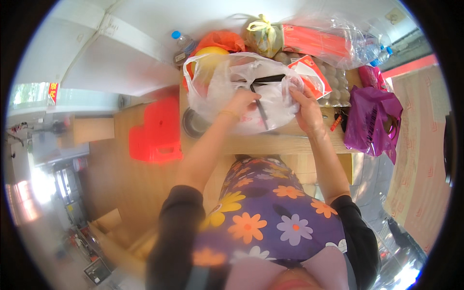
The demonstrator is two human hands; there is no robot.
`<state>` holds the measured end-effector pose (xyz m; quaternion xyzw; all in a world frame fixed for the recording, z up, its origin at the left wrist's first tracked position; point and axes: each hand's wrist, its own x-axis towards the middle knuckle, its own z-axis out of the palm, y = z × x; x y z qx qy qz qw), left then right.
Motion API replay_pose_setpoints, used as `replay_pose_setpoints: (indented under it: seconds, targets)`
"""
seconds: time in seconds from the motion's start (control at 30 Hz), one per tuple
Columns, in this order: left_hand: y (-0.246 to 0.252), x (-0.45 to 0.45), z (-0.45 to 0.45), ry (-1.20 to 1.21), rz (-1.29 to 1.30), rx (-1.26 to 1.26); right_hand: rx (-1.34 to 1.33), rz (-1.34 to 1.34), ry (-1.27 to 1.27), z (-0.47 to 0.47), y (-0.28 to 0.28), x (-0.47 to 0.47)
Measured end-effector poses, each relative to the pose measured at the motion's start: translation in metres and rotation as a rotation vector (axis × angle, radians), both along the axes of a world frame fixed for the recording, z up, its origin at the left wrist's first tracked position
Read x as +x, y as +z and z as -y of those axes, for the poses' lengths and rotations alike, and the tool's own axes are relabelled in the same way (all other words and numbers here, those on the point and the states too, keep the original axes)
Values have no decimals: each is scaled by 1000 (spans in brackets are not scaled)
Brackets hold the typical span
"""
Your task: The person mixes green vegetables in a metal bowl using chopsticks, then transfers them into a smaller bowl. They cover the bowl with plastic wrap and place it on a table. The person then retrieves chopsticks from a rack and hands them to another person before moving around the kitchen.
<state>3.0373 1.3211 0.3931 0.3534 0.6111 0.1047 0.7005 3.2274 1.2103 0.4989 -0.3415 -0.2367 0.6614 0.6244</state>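
A translucent white plastic bag (214, 87) lies spread on the wooden table in front of me, its mouth facing up. With my right hand (308, 107) I pinch the bag's right edge between thumb and fingers. My left hand (244, 101) reaches over the bag's opening with its fingers curled and partly hidden. Close to those fingers are thin black strips (270, 79), one wider and one running down toward the table's front; their exact kind is unclear. Whether my left fingers grip a strip or the bag cannot be made out.
Behind the bag stand an egg tray (337, 85), a red-and-white packet (311, 76), a tied bag (264, 36) and a water bottle (185, 41). A metal bowl (195, 123) sits left, a purple bag (373, 119) right. Left of the wooden table (261, 145) is a red plastic stool (156, 134).
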Motion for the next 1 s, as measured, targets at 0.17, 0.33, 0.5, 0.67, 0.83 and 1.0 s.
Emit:
replay_pose_setpoints:
  seconds: [0.17, 0.33, 0.5, 0.67, 0.83, 1.0]
  targets:
    - [-15, 17, -19, 505, 429, 107, -237, 619, 103, -2, -14, 13]
    - [66, -1, 56, -57, -241, 1026, -47, 1120, -220, 14, 34, 12]
    - [147, -124, 51, -123, 8, 1174, -62, 806, 541, 80, 39, -93]
    - [165, -140, 14, -247, 272, 1231, -560, 315, 417, 22, -143, -246]
    - [122, -66, 16, -633, -155, 1675, -362, 883, 195, 15, -163, -280]
    - [84, -23, -39, -478, -385, 1842, -246, 978, 237, 82, -3, -179]
